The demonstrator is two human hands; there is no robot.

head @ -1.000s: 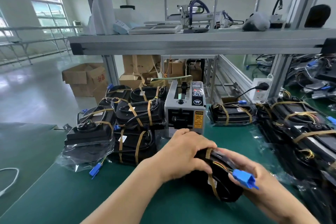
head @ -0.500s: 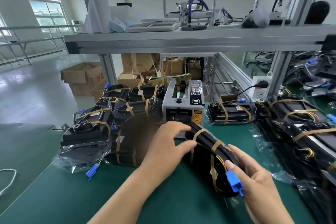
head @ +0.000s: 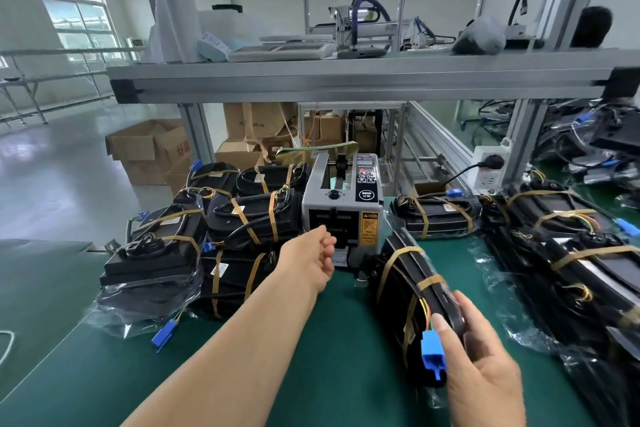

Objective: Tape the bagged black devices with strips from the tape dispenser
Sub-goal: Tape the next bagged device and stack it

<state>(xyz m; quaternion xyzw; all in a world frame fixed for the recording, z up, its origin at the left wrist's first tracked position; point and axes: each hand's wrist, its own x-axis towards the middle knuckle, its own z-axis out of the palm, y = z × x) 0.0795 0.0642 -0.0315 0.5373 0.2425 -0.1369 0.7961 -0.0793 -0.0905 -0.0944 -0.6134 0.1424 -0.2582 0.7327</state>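
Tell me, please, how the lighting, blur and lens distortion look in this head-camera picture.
Head view: the wide-angle lens splays the frame posts apart; the window is blown out and glares off the floor; the left hand at the tape dispenser is softly blurred, while the right hand and its bagged black device look sharper.

A single wide-angle view from the person's head looks forward and down across the green desk (head: 329, 350), which fills the lower half of the frame. Both forearms enter from the bottom edge. The left hand (head: 311, 260) is mid-frame, just in front of the tape dispenser (head: 343, 204). The right hand (head: 485, 367) is close to the lens at lower right, gripping a bagged black device (head: 408, 288). The upper half looks past the aluminium shelf (head: 346, 80) into the hall, with a window (head: 76, 21) far left
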